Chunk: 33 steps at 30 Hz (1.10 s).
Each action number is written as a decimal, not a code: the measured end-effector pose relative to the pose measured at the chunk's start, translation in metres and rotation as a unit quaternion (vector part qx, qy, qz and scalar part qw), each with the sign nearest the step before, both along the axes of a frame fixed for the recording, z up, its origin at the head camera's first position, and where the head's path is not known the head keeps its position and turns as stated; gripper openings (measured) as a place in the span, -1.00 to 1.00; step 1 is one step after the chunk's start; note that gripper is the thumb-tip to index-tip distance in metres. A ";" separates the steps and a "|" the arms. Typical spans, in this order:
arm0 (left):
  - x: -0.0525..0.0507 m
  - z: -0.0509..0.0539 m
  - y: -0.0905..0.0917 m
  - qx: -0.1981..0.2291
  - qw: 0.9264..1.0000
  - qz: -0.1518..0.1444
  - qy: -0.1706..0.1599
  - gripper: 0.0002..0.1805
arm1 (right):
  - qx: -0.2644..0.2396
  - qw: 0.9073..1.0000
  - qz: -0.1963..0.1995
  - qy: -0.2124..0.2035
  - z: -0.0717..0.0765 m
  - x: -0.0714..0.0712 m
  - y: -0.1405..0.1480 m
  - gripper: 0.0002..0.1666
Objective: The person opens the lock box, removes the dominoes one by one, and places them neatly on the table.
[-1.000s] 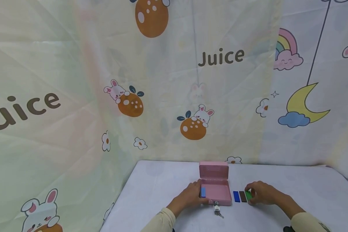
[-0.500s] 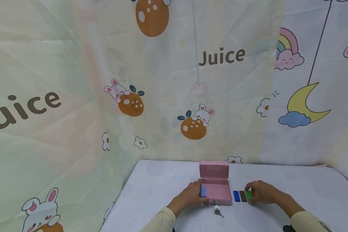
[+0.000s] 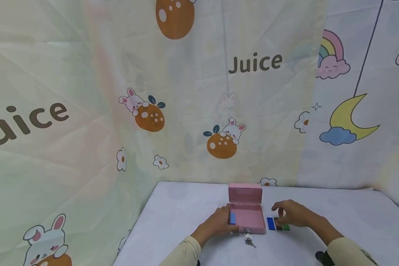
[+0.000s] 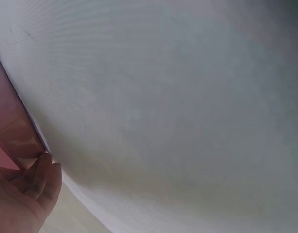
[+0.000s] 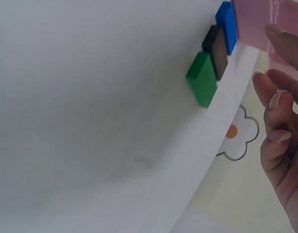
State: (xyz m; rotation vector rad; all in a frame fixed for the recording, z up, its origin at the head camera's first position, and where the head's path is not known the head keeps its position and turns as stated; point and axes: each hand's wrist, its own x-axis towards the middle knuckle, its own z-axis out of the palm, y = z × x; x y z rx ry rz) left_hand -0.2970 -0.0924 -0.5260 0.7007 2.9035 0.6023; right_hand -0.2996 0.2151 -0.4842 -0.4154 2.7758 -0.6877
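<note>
A pink cash box stands on the table with its lid raised. Inside, along the left wall, lies a light blue block. My left hand grips the box's left side, thumb at the front corner. Several blocks form a row right of the box: blue, brown and green. Over the brown and green ones hovers my right hand, thumb and index finger apart, nothing between them. In the right wrist view its fingers are loosely bent, clear of the blocks.
Keys hang from the lock at the box's front. The white-covered table ends at a printed fabric curtain behind and to the left.
My right hand has let go of the green block and risen, shifting left and away from me over the row. The left hand stays on the box.
</note>
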 end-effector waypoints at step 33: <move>-0.001 0.005 -0.001 -0.005 1.000 -0.013 -0.010 -0.04 | -0.040 0.993 0.086 0.070 -0.003 -0.008 -0.102 -0.55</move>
